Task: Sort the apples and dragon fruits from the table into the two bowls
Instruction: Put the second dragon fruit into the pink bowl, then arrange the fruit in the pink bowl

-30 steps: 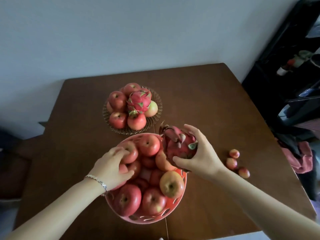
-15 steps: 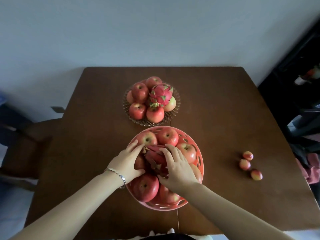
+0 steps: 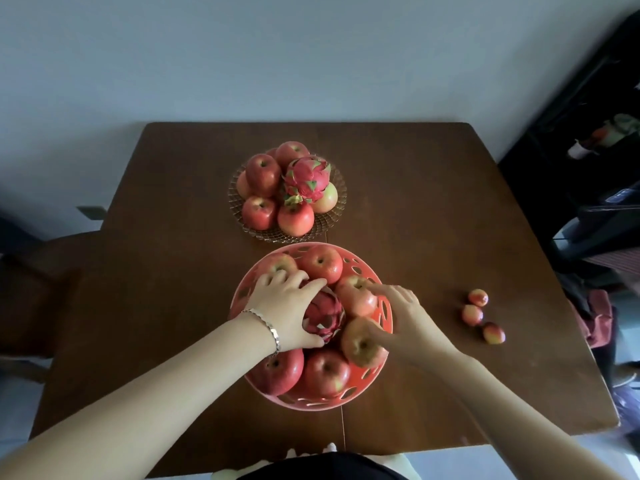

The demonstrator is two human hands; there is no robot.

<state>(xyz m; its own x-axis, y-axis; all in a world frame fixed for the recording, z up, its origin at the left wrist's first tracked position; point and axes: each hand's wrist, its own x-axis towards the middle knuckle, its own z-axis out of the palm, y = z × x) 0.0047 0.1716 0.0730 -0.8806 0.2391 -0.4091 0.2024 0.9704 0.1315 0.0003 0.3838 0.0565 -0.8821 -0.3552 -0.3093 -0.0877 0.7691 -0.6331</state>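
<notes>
Left fingers [image 3: 306,286] and thumb curled round the dragon fruit [image 3: 325,318], gripping it from above. The fruit sits low in the middle of the orange bowl [image 3: 311,402], wedged among apples. Cannot tell whether its weight is on the pile or in my left hand [image 3: 285,306]. Bracelet [image 3: 269,328] at that wrist.

Right hand [image 3: 410,317] loose and spread, holding nothing. The forefinger lies on one apple [image 3: 355,301] at the bowl's right side, and the thumb touches a yellower apple [image 3: 360,349] nearer me. It looks like steadying more than grasping.

The orange bowl is heaped with apples all round the dragon fruit. Just beyond it, nearly touching rims, is the glass bowl [image 3: 341,206], also full of apples with a second dragon fruit [image 3: 307,180] perched on top.

Table [image 3: 433,202]: no apples or dragon fruits left loose on it. Three small fruits [image 3: 472,315] lie in a cluster to the right, well apart from the bowls, kind unclear.

Progress, my reading: the gathering is done, the sorting is not. Both bowls are mixed, each with one dragon fruit among apples. A clean split would mean emptying one bowl of apples, and neither has much room.
</notes>
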